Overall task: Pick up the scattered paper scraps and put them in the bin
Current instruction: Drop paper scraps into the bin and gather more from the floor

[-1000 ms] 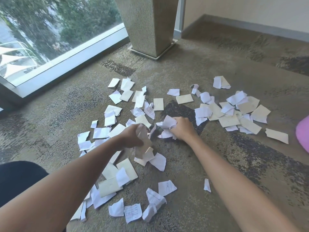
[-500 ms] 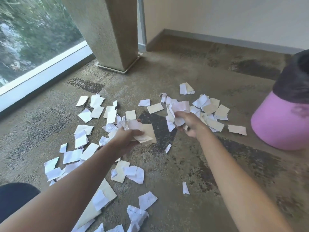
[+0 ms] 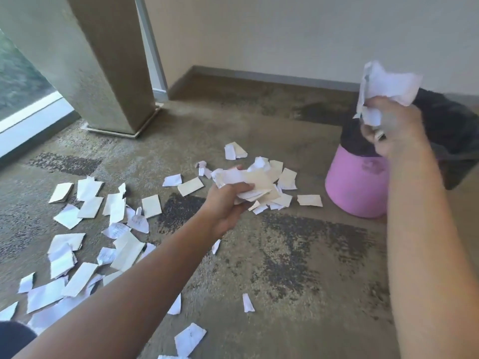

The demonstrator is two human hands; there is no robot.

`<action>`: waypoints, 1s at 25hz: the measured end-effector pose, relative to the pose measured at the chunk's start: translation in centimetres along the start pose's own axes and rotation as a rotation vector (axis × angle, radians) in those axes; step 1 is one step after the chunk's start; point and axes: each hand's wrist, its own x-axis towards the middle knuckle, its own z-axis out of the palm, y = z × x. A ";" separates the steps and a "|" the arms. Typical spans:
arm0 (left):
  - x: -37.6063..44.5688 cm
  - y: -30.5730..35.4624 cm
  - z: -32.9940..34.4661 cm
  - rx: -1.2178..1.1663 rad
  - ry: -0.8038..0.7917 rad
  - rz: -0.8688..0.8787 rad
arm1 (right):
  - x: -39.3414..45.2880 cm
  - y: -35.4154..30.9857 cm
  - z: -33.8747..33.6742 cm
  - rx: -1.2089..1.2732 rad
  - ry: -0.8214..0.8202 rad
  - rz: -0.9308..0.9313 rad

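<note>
**Op:** I have a crumpled wad of white scraps (image 3: 386, 86) in my right hand (image 3: 394, 125), fingers curled tight round it, held up over the near rim of the bin (image 3: 355, 187). A second bunch (image 3: 256, 182), white mixed with cream, sits in my left hand (image 3: 228, 200), thumb and fingers clamped on it, lower down and well short of the bin, above the carpet (image 3: 298, 255).

**Obs:** What worries you?

**Op:** The right wad hangs at the rim, not clearly over the mouth. If I let go here I judge some pieces flutter outside. The left bunch looks loose, with edges sticking out of the grip, so bits could slip on the way across.

**Obs:** And the bin itself?

**Op:** Pink, smooth, tapered plastic with a black liner (image 3: 451, 120) draped slackly over the top. The liner looks floppy; a hand brushing it could fold it into the opening.

**Obs:** The rest of the paper?

**Op:** Thin, flat, torn rectangles (image 3: 88, 203), some folded or curled, are spread over the carpet to my left, with a smaller cluster (image 3: 287, 180) nearer the bin. They are light, so a fast arm swing may scatter them. The carpet is short-piled and mottled tan and dark; a speckled stone pillar (image 3: 103, 60) stands beyond
</note>
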 end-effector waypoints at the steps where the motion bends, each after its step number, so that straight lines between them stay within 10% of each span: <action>1: 0.1 0.0 1.6 0.000 -0.031 -0.002 | 2.2 -0.6 -2.0 -0.033 0.081 -0.059; 5: 0.3 0.6 7.4 0.041 -0.099 0.025 | 13.8 0.3 -10.5 -0.489 0.256 -0.197; 10: 1.4 0.8 15.7 0.049 -0.174 0.025 | 3.0 -1.6 -7.7 -0.962 0.181 -0.216; 25: 6.1 -0.1 33.1 0.674 -0.268 0.016 | 5.3 -1.8 -13.3 -0.433 0.162 -0.112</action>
